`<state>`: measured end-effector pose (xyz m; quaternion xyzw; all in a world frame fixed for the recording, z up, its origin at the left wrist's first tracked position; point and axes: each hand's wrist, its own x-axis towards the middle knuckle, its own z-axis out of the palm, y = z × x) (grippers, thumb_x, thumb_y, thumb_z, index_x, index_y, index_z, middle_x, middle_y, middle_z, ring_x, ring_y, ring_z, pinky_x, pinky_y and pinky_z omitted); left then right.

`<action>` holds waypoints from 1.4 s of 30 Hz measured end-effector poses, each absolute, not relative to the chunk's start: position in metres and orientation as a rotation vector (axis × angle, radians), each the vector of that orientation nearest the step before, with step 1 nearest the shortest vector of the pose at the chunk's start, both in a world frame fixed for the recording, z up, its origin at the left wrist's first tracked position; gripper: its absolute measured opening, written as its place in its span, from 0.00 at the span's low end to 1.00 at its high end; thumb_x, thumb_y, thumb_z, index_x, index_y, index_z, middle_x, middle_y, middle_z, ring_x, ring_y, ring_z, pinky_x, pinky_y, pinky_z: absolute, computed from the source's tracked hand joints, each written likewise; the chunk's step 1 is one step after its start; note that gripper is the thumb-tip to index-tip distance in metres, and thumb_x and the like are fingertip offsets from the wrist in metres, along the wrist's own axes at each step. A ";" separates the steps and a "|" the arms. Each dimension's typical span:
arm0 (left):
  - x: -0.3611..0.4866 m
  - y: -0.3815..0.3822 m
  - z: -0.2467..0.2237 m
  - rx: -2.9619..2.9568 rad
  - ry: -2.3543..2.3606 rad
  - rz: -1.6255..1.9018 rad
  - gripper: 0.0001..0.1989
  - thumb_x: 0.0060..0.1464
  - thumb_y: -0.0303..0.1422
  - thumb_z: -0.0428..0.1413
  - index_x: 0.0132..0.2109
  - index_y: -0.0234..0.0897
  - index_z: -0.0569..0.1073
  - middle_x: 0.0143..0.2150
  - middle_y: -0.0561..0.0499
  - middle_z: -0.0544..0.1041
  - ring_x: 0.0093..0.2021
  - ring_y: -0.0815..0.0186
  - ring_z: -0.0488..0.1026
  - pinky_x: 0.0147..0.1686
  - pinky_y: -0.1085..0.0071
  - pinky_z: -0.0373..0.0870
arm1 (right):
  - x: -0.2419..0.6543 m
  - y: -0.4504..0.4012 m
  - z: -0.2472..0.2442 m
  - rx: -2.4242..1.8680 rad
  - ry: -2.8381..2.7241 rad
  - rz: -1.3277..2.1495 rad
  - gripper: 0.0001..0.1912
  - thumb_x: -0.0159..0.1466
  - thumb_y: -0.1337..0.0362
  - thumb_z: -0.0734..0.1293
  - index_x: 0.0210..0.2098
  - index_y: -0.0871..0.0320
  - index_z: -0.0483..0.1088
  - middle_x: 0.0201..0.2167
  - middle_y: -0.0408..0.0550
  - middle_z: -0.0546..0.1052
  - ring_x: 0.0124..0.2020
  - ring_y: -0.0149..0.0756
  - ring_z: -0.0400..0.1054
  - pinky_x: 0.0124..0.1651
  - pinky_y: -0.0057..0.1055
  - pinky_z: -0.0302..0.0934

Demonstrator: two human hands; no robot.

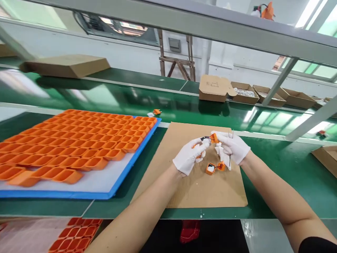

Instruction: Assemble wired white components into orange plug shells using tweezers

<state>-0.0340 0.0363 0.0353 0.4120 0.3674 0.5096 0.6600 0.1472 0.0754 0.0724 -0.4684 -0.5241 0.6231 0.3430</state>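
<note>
Both hands are curling closed, the left hand (190, 154) round a half-hidden orange plastic piece (198, 155), the right hand (235, 146) on a wired orange plastic cap (214, 138) and metal tweezers (230, 161). One wired orange box (210, 169) is lying uncapped near the brown cardboard sheet (195, 193)'s right edge; rows of seemingly unworked orange cups (75, 140) are standing on the blue-rimmed tray (56, 194) past its left.

On my green bench (279, 160) sit a blue-edged tray (65, 194), a cardboard sheet (205, 192) and, cut off at right, what seems a box (326, 160).
</note>
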 end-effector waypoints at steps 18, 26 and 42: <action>-0.030 0.020 0.013 0.982 0.688 0.848 0.31 0.54 0.62 0.53 0.29 0.36 0.67 0.22 0.55 0.69 0.18 0.73 0.55 0.23 0.72 0.52 | 0.156 0.017 0.029 -1.160 -1.705 1.033 0.17 0.57 0.65 0.75 0.47 0.47 0.81 0.37 0.45 0.81 0.41 0.44 0.73 0.37 0.39 0.71; -0.022 0.015 0.029 1.066 1.026 0.790 0.28 0.45 0.53 0.66 0.23 0.38 0.61 0.13 0.58 0.64 0.18 0.73 0.56 0.22 0.73 0.51 | 0.148 0.006 0.025 -1.048 -1.746 0.731 0.18 0.59 0.70 0.73 0.46 0.44 0.81 0.28 0.40 0.78 0.40 0.41 0.73 0.58 0.50 0.68; -0.046 0.016 0.019 1.436 1.058 0.987 0.25 0.49 0.33 0.66 0.53 0.41 0.67 0.41 0.51 0.72 0.37 0.66 0.71 0.41 0.64 0.70 | 0.159 0.017 0.050 -1.054 -1.313 1.349 0.13 0.64 0.53 0.72 0.45 0.51 0.80 0.40 0.48 0.81 0.42 0.38 0.73 0.44 0.37 0.70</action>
